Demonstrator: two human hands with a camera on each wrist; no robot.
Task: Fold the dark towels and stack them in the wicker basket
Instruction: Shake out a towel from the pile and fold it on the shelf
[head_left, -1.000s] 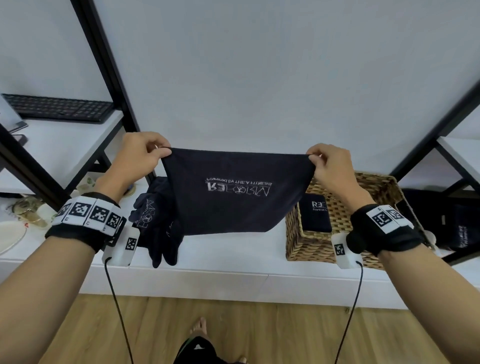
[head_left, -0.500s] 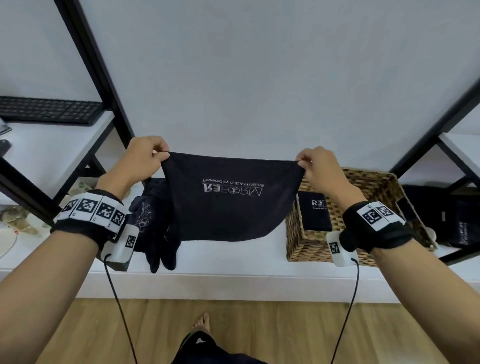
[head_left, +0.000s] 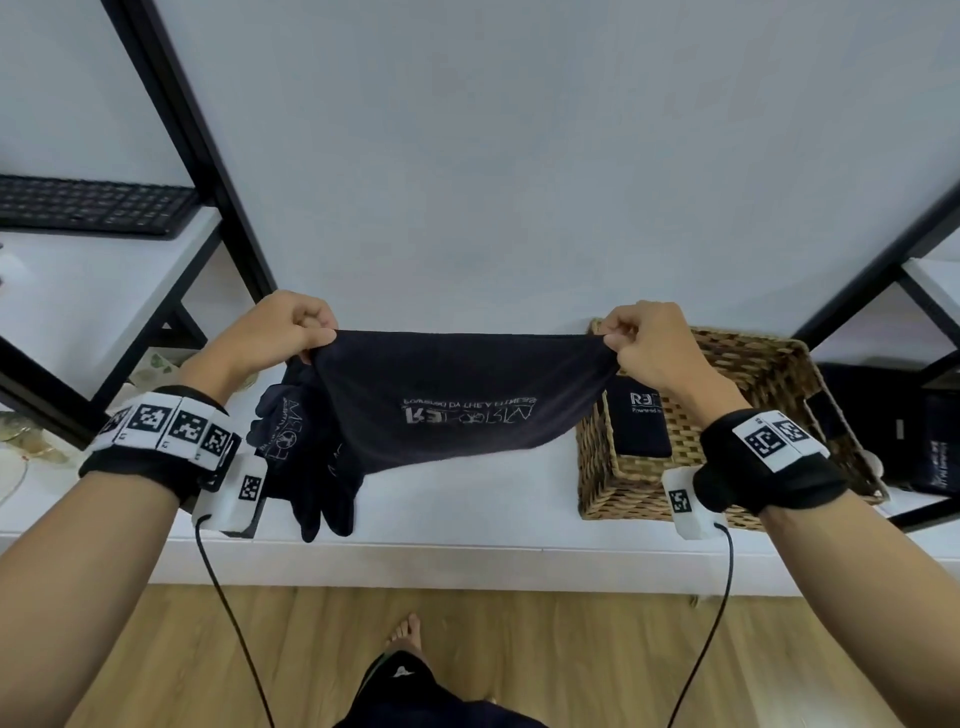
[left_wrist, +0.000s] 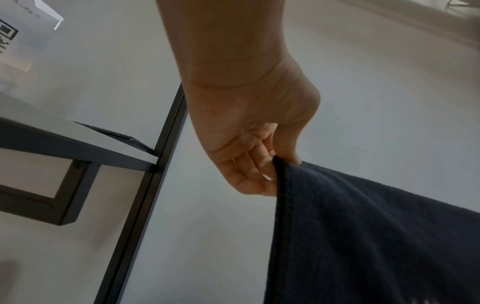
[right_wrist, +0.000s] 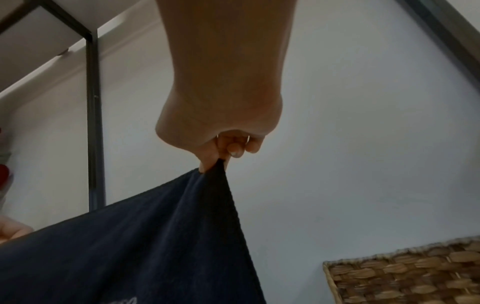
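Note:
A dark towel (head_left: 457, 395) with white lettering hangs stretched in the air between both hands, above the white ledge (head_left: 467, 499). My left hand (head_left: 291, 327) pinches its left top corner, seen close in the left wrist view as thumb and fingers on the towel (left_wrist: 363, 236). My right hand (head_left: 644, 343) pinches the right top corner, where the towel (right_wrist: 155, 246) bunches into a point. The wicker basket (head_left: 737, 364) stands on the ledge at the right with one folded dark towel (head_left: 636, 423) inside. A heap of unfolded dark towels (head_left: 306, 457) lies on the ledge at the left.
Black shelf frames (head_left: 197, 150) rise on both sides; the left shelf carries a keyboard (head_left: 88, 205). More dark items (head_left: 893, 431) sit right of the basket. The wooden floor (head_left: 519, 649) and my foot lie below the ledge.
The hands have drawn slightly closer together and the towel hangs a little lower and slacker, tilted more towards flat. Both grips have stayed on the corners.

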